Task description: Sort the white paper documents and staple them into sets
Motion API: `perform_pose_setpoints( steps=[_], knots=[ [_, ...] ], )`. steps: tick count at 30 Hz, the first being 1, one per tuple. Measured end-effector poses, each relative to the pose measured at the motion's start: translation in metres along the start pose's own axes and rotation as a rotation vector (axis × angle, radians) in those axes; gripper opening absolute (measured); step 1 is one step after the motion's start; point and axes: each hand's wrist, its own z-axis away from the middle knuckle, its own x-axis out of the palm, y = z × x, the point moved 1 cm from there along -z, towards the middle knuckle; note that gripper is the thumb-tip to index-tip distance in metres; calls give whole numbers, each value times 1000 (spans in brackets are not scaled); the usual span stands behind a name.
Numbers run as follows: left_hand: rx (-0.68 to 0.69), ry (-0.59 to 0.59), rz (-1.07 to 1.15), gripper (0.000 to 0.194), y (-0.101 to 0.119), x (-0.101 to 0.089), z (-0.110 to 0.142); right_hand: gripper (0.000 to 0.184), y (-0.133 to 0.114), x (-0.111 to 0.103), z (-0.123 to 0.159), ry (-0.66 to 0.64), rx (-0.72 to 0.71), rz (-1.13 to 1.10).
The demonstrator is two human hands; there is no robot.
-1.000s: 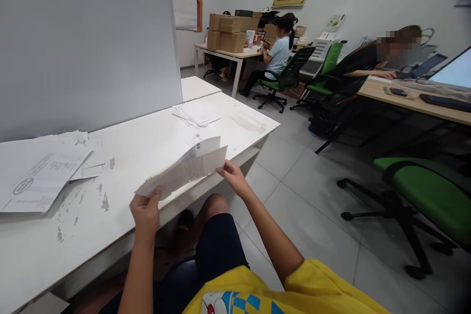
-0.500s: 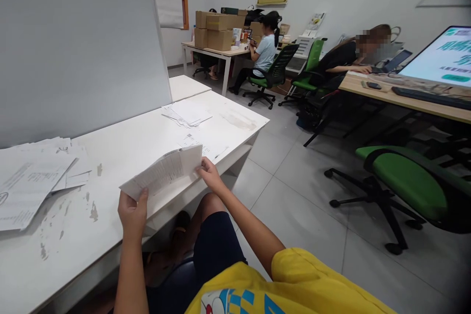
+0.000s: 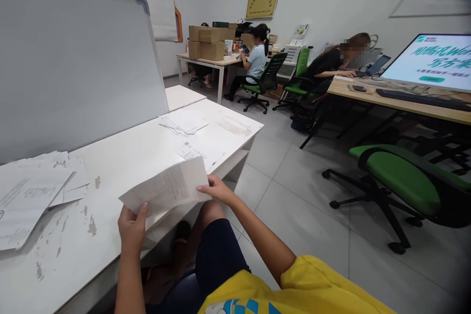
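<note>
A white printed sheet of paper (image 3: 169, 185), slightly curved, is held between my two hands above the near edge of the white table (image 3: 125, 147). My left hand (image 3: 133, 223) grips its lower left corner with the thumb on top. At the sheet's right end, my right hand (image 3: 217, 189) pinches the edge between thumb and fingers. Its print is too small to read. Just beyond it lies another printed sheet (image 3: 206, 153), flat on the table and partly hidden by the held one.
Left on the table is a pile of printed papers (image 3: 33, 196); a smaller paper stack (image 3: 186, 120) lies farther back. A whiteboard (image 3: 81, 64) stands along the far side. A green chair (image 3: 401, 176) is at right. Two people sit at other desks, near cardboard boxes (image 3: 211, 41) and a monitor (image 3: 430, 64).
The sheet's right side has opened out and turned more toward me, and my right hand has moved slightly right and down. The camera view has tilted up a little.
</note>
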Motion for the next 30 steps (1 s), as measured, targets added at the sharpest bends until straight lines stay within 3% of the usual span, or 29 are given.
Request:
perform_pose_setpoints(
  steps=[4,6,11,13,16,20,24,30],
  knots=[
    [-33,-149,-15,45,0,-1,0,25,-2,-12,24,6,106,140],
    [24,-170,-45,43,3,-1,0,28,0,-20,33,54,141,102],
    [467,-74,-447,36,14,12,0,35,5,-40,48,296,219,-113],
    [558,-103,-651,43,14,23,0,37,7,-46,51,383,240,-182],
    [516,-205,-847,52,10,37,-1,34,7,-51,53,459,281,-244],
    [402,-300,-817,45,8,36,-3,28,5,-58,51,517,321,-279],
    [355,-348,-685,46,10,26,-1,26,4,-60,49,443,382,-266],
    [334,-358,-657,51,10,24,8,26,9,-55,53,386,403,-254]
  ],
)
